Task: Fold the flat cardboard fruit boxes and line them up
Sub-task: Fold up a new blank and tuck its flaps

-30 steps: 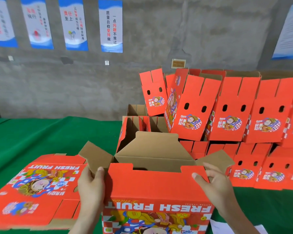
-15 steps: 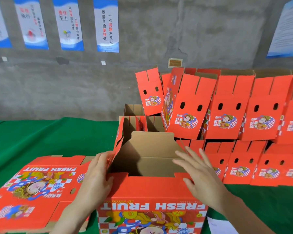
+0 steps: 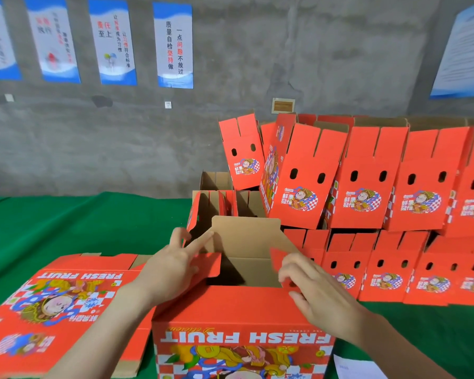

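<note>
So a second ago both short end flaps were splayed outward with their brown insides showing, and now they've been swung in over the opening, red side up. That's the main change. The left hand [image 3: 173,266] has its fingers straight and a bit spread, pressing the left side flap [image 3: 207,265] down and inward. The right hand [image 3: 316,292] has its fingers curled on the right side flap [image 3: 278,259], pinching it as it tips in. My read is the box is squared up and the ends are nearly tucked. The long flaps would come next, and then it can join the row, but neither end flap looks fully flat yet. The box [image 3: 241,326] sits at the near edge of the table [image 3: 66,222], right in front of the person. Another flat box [image 3: 58,305] lies just beside it on the left. The finished boxes [image 3: 367,187] are stacked in two tiers toward the far right corner, the upper ones leaning. Looks-wise it's bright red printed cardboard. "FRESH FRUIT" is in white letters, upside down from here, above a cartoon figure and a checker pattern. The inside is plain brown. The far long flap [image 3: 246,233] stands upright with its brown face toward the camera.
</note>
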### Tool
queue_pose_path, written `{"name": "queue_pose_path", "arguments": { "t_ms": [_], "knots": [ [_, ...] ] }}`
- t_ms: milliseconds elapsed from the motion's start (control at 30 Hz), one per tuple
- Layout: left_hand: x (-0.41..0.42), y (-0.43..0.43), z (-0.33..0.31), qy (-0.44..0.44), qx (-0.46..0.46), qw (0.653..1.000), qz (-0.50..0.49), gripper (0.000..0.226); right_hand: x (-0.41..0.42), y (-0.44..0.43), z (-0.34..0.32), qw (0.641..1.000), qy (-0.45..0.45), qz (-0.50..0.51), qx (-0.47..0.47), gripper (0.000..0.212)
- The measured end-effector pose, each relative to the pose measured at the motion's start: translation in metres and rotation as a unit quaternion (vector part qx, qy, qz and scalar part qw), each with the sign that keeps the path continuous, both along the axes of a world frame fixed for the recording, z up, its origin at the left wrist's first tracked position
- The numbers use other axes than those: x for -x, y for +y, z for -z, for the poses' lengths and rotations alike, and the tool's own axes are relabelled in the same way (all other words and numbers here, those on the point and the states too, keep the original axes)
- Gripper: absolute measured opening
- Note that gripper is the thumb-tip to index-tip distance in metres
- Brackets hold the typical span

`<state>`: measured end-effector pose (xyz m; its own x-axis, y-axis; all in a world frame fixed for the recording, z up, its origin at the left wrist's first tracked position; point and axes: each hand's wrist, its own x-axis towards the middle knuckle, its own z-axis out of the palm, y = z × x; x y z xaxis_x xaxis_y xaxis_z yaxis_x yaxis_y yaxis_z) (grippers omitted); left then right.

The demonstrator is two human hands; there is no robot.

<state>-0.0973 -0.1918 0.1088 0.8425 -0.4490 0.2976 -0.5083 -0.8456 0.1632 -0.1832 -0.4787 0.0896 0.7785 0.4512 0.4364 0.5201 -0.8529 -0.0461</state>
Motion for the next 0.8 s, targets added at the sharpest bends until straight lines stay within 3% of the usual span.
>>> {"name": "queue_pose_path", "arguments": {
  "t_ms": [200,300,500,700,800],
  "knots": [
    [-0.014,-0.008,0.008,0.028,-0.008,0.999,0.018,0.077,0.001,-0.005,0.005,0.977,0.103,0.013,-0.185,0.031],
    [-0.012,-0.007,0.008,0.043,0.03,0.998,0.032,0.087,-0.003,-0.005,0.007,0.962,0.086,0.021,-0.257,0.018],
    [-0.011,-0.004,0.011,0.027,0.118,0.991,0.056,0.107,-0.004,-0.006,0.009,0.92,0.058,0.044,-0.386,0.022],
    [-0.011,-0.002,0.019,-0.041,0.095,0.993,0.056,0.07,-0.011,-0.005,0.002,0.906,0.039,0.101,-0.408,0.024],
    [-0.012,0.0,0.025,-0.073,0.041,0.995,0.053,0.048,-0.019,-0.005,-0.005,0.931,0.056,0.126,-0.337,0.024]
  ]
}}
